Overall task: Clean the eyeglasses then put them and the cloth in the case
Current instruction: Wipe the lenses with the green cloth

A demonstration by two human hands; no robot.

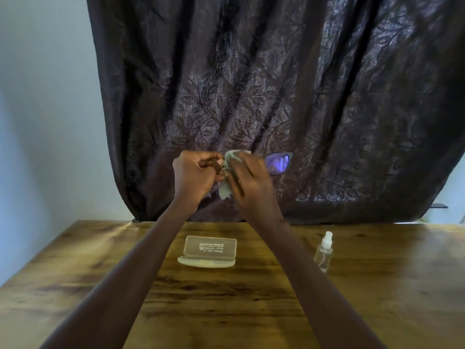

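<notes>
So we're taking the case [210, 246] as our marker here. It sits open on the wooden table [251, 311], lid tipped up on its far side, with printed text on the lid that we can't read.

Both hands are raised in the air above and beyond the case, well clear of the table. The left hand [195, 175] has its fingers curled and pinches one end of the eyeglasses [278, 163]. The right hand [251, 182] is curled round the pale green cloth [231, 157] and presses it onto the lens nearest the left hand. We can only see the other lens, which pokes out past the right hand and glows purple.

Right of the case, apart from it, a small clear spray bottle [323, 251] stands upright. Behind the case hangs a dark leaf-patterned curtain [276, 84].
</notes>
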